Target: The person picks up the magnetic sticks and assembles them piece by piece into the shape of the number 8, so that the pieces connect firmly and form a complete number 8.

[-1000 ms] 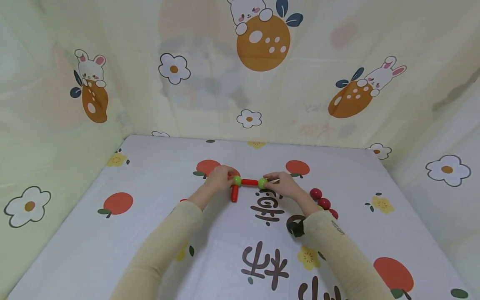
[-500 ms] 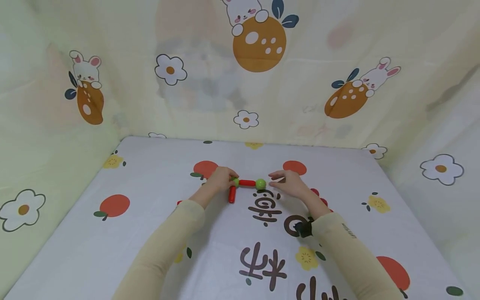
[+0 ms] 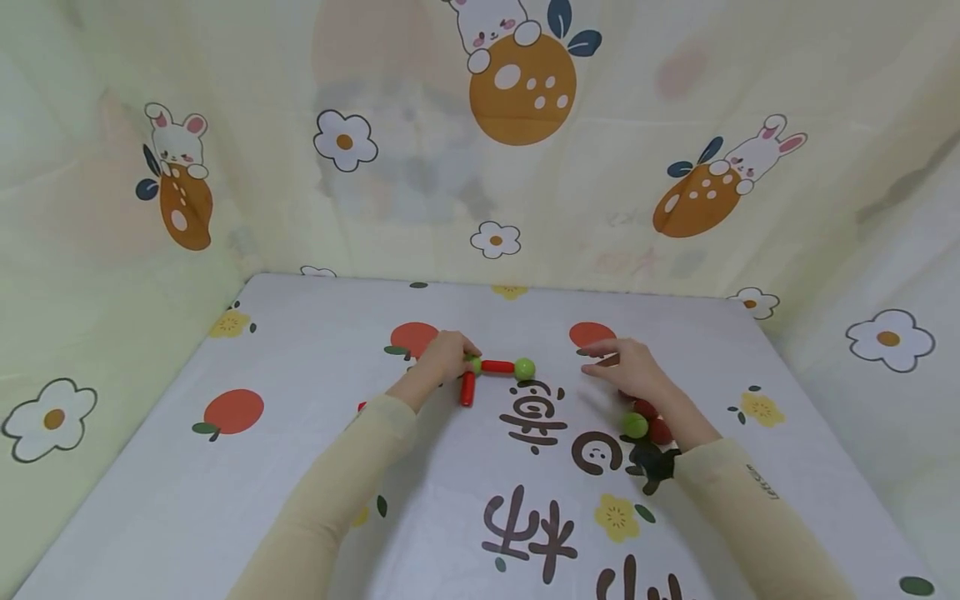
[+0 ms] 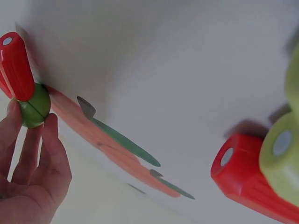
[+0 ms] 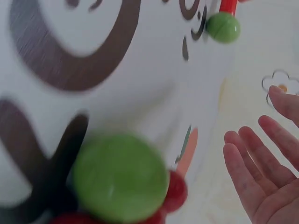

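My left hand (image 3: 444, 358) pinches a green ball (image 4: 35, 109) between thumb and fingers. Joined at that ball are two red rods: one (image 3: 498, 367) runs right to a second green ball (image 3: 524, 368), the other (image 3: 468, 390) points toward me. In the left wrist view a red rod (image 4: 17, 65) shows its pale round end. My right hand (image 3: 628, 367) hovers with loosely spread fingers, holding nothing. Beneath and beside it lie a loose green ball (image 3: 635, 425) and several red balls (image 3: 660, 432), partly covered by the hand.
Left of the structure, mostly hidden by my left sleeve, lies another red rod (image 4: 247, 172) beside pale green pieces (image 4: 285, 149). A printed cloth (image 3: 300, 500) covers the table. Patterned curtains (image 3: 420, 208) stand around its back and sides.
My right hand has let go of the right-hand green ball and moved right, over toward the loose balls. The left hand keeps its pinch in nearly the same place.
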Demonstrator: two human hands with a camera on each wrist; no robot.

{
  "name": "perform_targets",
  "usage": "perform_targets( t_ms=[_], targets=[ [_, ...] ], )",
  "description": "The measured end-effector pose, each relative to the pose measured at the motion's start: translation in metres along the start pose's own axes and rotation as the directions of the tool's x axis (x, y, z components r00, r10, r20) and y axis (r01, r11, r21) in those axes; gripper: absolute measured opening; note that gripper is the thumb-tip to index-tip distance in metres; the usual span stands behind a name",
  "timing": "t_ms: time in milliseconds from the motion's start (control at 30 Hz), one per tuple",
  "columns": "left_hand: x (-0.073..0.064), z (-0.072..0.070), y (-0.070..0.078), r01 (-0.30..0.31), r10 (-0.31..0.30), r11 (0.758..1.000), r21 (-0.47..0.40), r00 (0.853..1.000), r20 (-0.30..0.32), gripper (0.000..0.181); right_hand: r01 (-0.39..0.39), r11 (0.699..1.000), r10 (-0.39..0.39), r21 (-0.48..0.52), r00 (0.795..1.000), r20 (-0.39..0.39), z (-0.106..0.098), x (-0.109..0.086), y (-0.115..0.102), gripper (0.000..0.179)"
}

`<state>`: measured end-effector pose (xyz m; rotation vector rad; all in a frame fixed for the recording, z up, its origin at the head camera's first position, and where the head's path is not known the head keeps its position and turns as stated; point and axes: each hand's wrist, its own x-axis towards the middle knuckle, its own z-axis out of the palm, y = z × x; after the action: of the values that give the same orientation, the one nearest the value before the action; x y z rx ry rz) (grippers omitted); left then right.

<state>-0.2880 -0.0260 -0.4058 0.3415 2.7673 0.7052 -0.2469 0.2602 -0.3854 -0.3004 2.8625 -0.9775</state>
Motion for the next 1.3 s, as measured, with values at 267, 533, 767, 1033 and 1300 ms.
perform_targets(
  t_ms=[267, 533, 767, 1033, 1300],
  targets=[
    [0.000, -0.001, 0.001, 0.005, -0.005, 1.000, -0.020, 1.000, 0.003, 0.027, -0.067, 0.997, 0.066, -0.048, 0.998, -0.002, -0.021, -0.016, 0.015, 0.039],
    [0.001, -0.002, 0.003, 0.027, -0.027, 0.999, -0.026, 1.000, 0.012, 0.028, -0.127, 0.987, 0.131, -0.097, 0.990, 0.044, -0.025, -0.021, 0.028, 0.038],
    [0.000, -0.003, 0.004, 0.026, -0.026, 0.999, -0.021, 1.000, 0.014, 0.028, -0.192, 0.975, 0.202, -0.115, 0.976, 0.077, -0.024, -0.020, 0.040, 0.037],
    [0.001, -0.002, 0.002, 0.033, -0.032, 0.999, -0.043, 0.999, 0.014, 0.028, -0.194, 0.974, 0.204, -0.119, 0.975, 0.085, -0.022, -0.015, 0.040, 0.036],
    [0.001, -0.002, 0.003, 0.041, -0.041, 0.998, -0.048, 0.999, 0.004, 0.027, -0.205, 0.975, 0.212, -0.086, 0.974, 0.084, -0.013, -0.002, 0.035, 0.036]
  ],
)
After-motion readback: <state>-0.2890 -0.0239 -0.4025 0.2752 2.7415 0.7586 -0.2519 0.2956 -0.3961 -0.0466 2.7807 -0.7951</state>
